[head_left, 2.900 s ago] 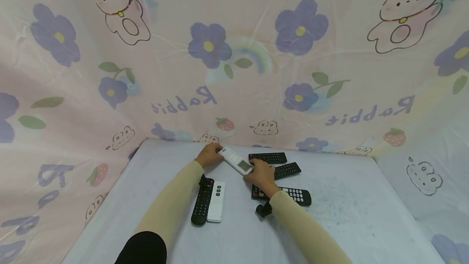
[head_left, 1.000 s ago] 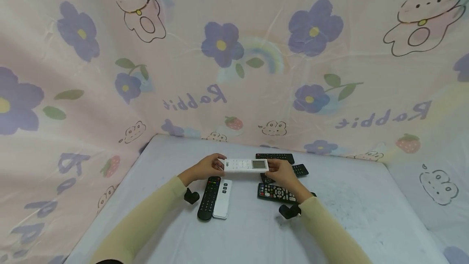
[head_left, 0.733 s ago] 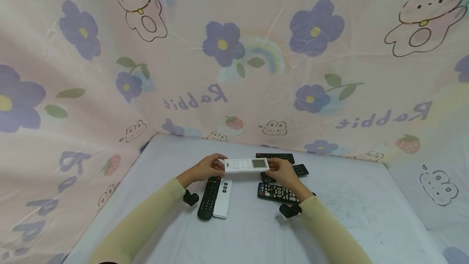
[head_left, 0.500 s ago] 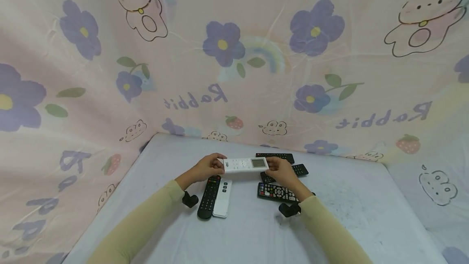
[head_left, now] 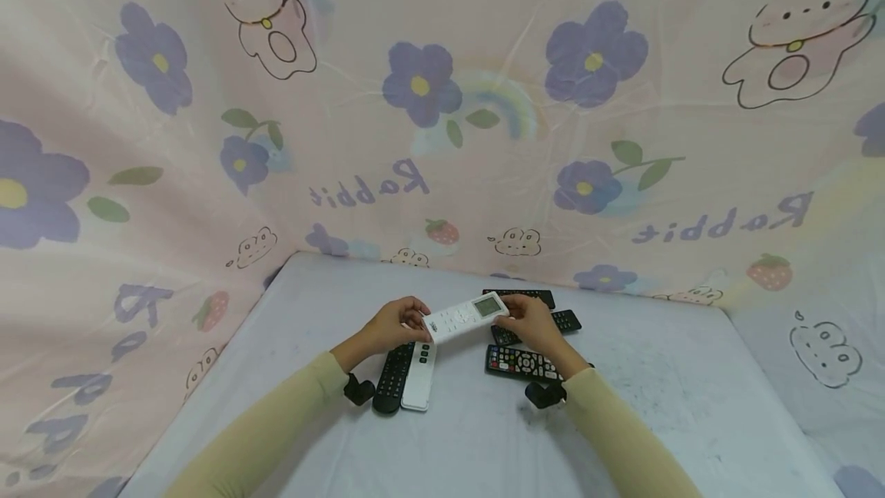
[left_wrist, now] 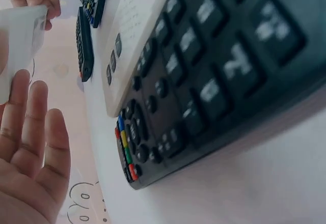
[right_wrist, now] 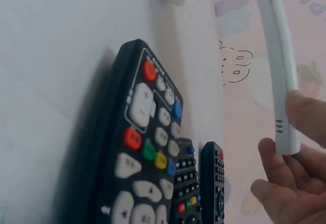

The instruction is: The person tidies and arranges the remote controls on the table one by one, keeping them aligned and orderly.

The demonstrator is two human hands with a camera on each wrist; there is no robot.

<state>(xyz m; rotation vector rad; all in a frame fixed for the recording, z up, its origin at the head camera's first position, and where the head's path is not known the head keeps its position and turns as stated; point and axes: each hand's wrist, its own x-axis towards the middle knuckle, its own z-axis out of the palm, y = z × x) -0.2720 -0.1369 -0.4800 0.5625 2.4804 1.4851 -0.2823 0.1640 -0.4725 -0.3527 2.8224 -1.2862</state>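
Observation:
A white air-conditioner remote control (head_left: pixel 465 317) with a small grey screen is held off the table in the head view, lying aslant with its screen end at the upper right. My right hand (head_left: pixel 534 325) pinches the screen end between thumb and fingers. At the other end is my left hand (head_left: pixel 396 325), its thumb at the near corner. The left wrist view shows the left fingers (left_wrist: pixel 28 147) fairly straight, their tips against the white remote (left_wrist: pixel 20 35). Below the left hand lie a black remote (head_left: pixel 392 386) and a second white remote (head_left: pixel 419 384), side by side.
On the right, a black remote with coloured buttons (head_left: pixel 520 362) lies partly under my right wrist. Beyond it are two more black remotes, one slanted (head_left: pixel 567 320) and one near the back edge (head_left: pixel 545 297). A patterned curtain (head_left: pixel 484 206) stands behind the white table (head_left: pixel 470 436).
Both hands have lifted the white remote from the table and turned it level. Over the last half second its left end has dipped toward me, and its screen end has risen slightly.

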